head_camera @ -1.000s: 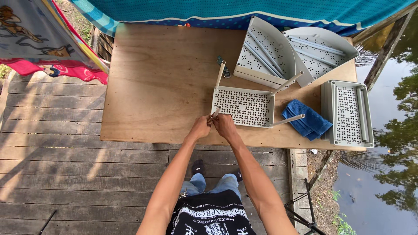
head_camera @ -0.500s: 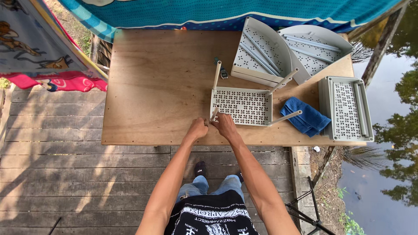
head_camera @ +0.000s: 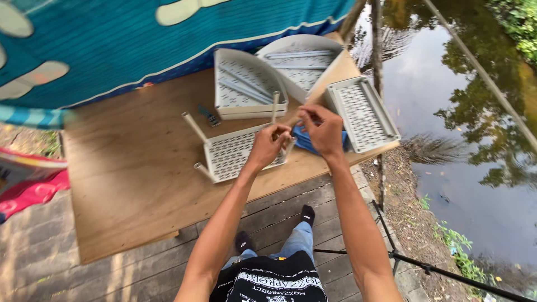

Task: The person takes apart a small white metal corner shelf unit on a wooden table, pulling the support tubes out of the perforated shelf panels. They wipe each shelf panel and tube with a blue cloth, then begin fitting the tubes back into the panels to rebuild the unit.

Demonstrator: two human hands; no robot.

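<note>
Tray (head_camera: 238,154) lies flat on the bench (head_camera: 128,168), its near-right corner post under the left hand (head_camera: 268,145), fingers pinching it; right hand (head_camera: 323,130) pinches just beside.

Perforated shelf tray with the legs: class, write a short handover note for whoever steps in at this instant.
Left hand grips the tray's right edge by an upright leg. Right hand is raised beside it, fingers pinched; what it holds is too small to tell.
Tray lies on the wooden table; three legs fitted. A blue cloth lies under the hands.
Left: the fourth corner is hidden by the hands; one flat tray and two stacked trays hold loose rods.
</note>
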